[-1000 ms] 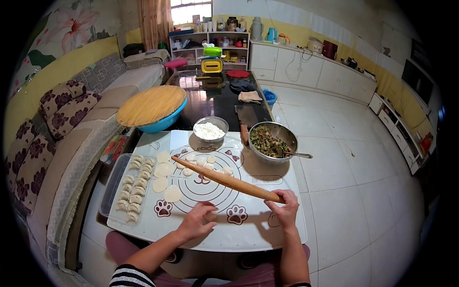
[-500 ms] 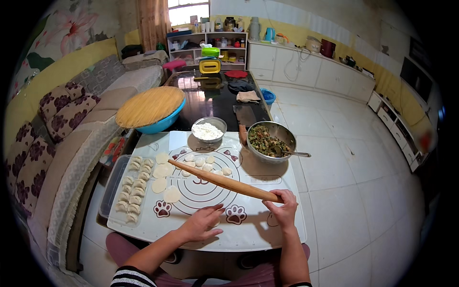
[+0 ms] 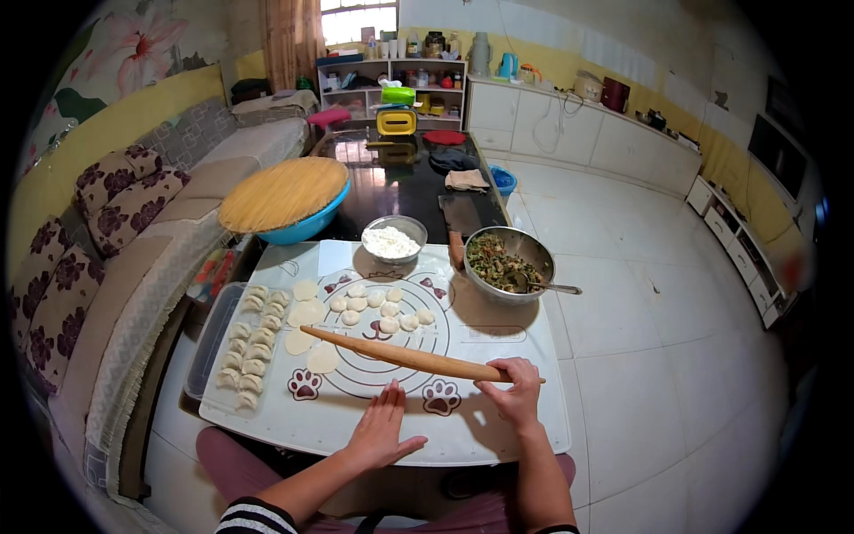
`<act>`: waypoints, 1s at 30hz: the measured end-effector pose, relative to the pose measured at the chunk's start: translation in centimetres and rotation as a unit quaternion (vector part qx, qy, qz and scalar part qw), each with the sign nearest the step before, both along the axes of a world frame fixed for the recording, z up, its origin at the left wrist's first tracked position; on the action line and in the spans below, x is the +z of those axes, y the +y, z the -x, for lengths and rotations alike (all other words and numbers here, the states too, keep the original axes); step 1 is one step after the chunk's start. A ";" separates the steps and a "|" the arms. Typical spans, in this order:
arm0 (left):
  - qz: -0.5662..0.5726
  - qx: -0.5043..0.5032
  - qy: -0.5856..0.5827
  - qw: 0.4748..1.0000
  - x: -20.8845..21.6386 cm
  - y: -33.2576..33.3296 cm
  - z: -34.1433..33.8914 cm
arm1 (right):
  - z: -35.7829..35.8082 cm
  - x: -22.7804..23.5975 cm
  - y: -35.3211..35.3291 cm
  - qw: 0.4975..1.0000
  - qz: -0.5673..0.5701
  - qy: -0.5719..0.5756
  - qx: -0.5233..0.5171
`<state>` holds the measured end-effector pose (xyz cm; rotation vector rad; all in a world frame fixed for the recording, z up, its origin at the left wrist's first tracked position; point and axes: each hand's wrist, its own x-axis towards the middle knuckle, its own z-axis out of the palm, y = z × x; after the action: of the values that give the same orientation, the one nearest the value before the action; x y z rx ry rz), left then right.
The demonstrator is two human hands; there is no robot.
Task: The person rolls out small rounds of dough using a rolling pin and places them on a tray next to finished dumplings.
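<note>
My right hand grips one end of a wooden rolling pin, which slants across the circle-marked white mat. My left hand lies flat near the mat's front edge, fingers stretched out; what is beneath the palm is hidden. Beyond the pin sit several small dough pieces. To their left are several rolled dough wrappers. Rows of folded dumplings fill a clear plastic tray at the mat's left side.
A bowl of white flour stands behind the mat. At its right back is a metal bowl of chopped filling with a spoon; a cleaver lies beside it. A round woven lid covers a blue basin.
My left hand has flattened from a curled pose onto the mat. The rolling pin has come lower and nearer the mat, still in my right hand. The view has shifted slightly.
</note>
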<state>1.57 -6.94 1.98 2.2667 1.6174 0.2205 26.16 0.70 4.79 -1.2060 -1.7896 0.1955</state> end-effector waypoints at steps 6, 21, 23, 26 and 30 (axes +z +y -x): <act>-0.011 -0.021 -0.015 1.000 -0.1 -0.4 0.8 | 0.6 0.1 -0.5 1.000 0.012 -0.019 0.011; -0.085 -0.210 -0.089 0.970 0.9 1.0 4.5 | 0.3 -1.1 -0.1 0.996 0.059 -0.049 0.036; -0.134 -0.135 -0.080 0.978 1.1 -0.8 6.4 | 0.0 -1.1 -0.3 0.993 0.072 -0.078 0.051; -0.162 0.061 0.010 0.985 0.8 -4.0 8.6 | 0.0 -0.9 -1.2 0.986 0.088 -0.102 0.094; -0.083 0.174 -0.021 0.981 0.1 -4.5 9.1 | 2.4 -1.6 -0.9 0.982 0.071 -0.125 0.121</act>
<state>-7.54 -11.41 2.09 2.0592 2.0318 0.5045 23.78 -0.15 3.21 -1.1500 -2.1747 0.3289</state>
